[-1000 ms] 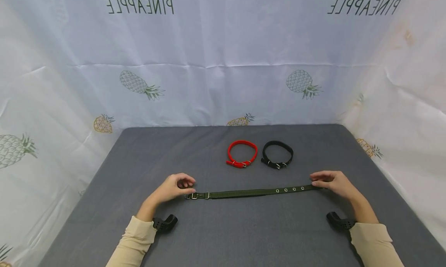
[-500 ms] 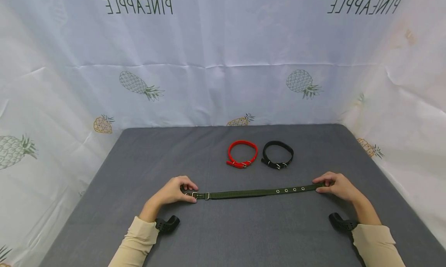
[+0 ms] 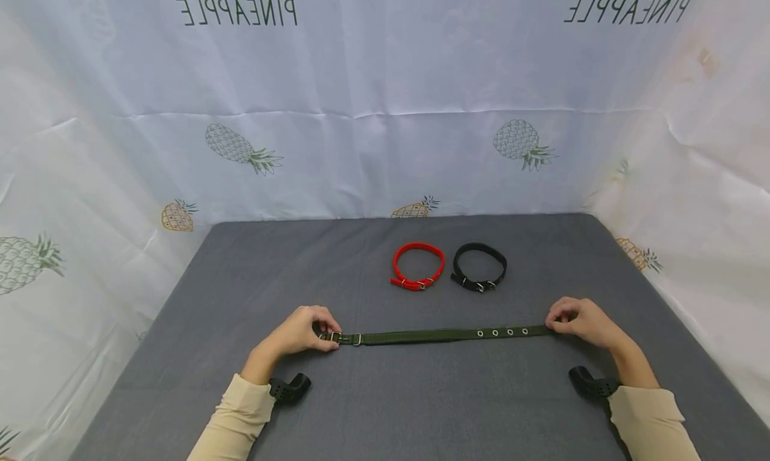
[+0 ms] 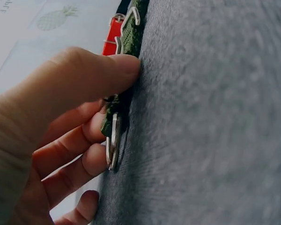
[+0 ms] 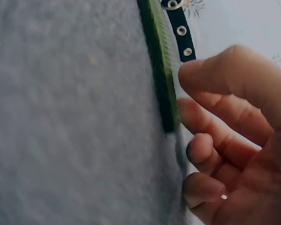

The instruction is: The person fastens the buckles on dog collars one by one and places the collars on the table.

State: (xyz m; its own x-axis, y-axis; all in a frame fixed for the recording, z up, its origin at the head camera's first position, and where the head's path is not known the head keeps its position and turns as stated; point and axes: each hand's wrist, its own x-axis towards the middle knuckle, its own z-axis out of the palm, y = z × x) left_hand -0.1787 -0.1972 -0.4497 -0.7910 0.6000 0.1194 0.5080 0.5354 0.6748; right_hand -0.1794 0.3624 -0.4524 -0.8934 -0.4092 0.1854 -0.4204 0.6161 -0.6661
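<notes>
A dark green collar (image 3: 415, 336) lies stretched out across the table, with metal eyelets toward its right end. My left hand (image 3: 308, 331) pinches its buckle end, the thumb over the strap and the other fingers behind it. The metal buckle (image 3: 336, 339) shows beside the thumb. In the left wrist view a metal ring (image 4: 114, 140) hangs at the collar's end near my fingers. At the other end my right hand (image 3: 580, 322) pinches the strap tip between thumb and fingers. The collar's tip (image 5: 169, 119) shows by the fingertips in the right wrist view.
A red collar (image 3: 394, 260) and a black collar (image 3: 504, 260), both buckled into loops, lie side by side farther back on the grey table (image 3: 289, 260). White curtains (image 3: 373, 160) printed with pineapples stand behind and at both sides.
My left hand has moved slightly right and taken hold of the buckle end. My right hand has also shifted right and gripped the tip, and the strap now lies straighter.
</notes>
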